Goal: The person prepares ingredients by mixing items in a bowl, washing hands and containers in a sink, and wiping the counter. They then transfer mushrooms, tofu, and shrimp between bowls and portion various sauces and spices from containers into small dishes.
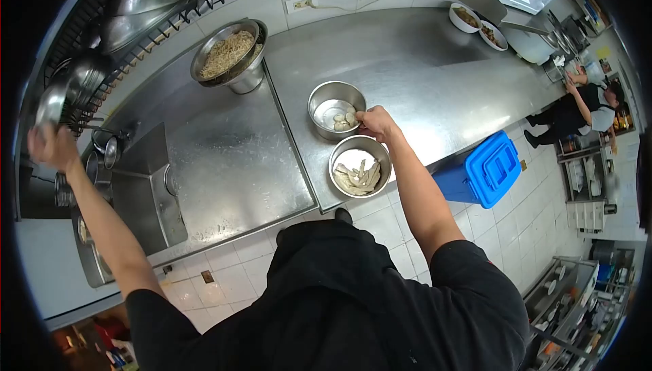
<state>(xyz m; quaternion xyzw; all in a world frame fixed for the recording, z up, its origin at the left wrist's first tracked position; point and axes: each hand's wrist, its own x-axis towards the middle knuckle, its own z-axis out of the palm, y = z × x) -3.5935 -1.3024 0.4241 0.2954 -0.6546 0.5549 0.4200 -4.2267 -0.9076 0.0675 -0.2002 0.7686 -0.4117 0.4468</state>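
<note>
My right hand (377,125) is closed at the right rim of a round steel pot (324,90), with its fingertips over the edge. Several pale, round slices (345,121) lie inside, close to those fingers. Just in front, nearer my body, a second steel pot (334,167) holds pale, long strips (360,179). Far to the left, my left hand (52,148) is raised beside the dish rack and smeared by motion. Its fingers are around a shiny metal bowl (51,104), whose full shape I cannot make out.
A colander (254,29) of shredded food rests on a steel pot behind the sink (136,194). Metal bowls fill the wall rack (183,14). Two white bowls (464,19) stand far right on the counter. A blue lidded bin (494,167) and another person (589,106) are to the right.
</note>
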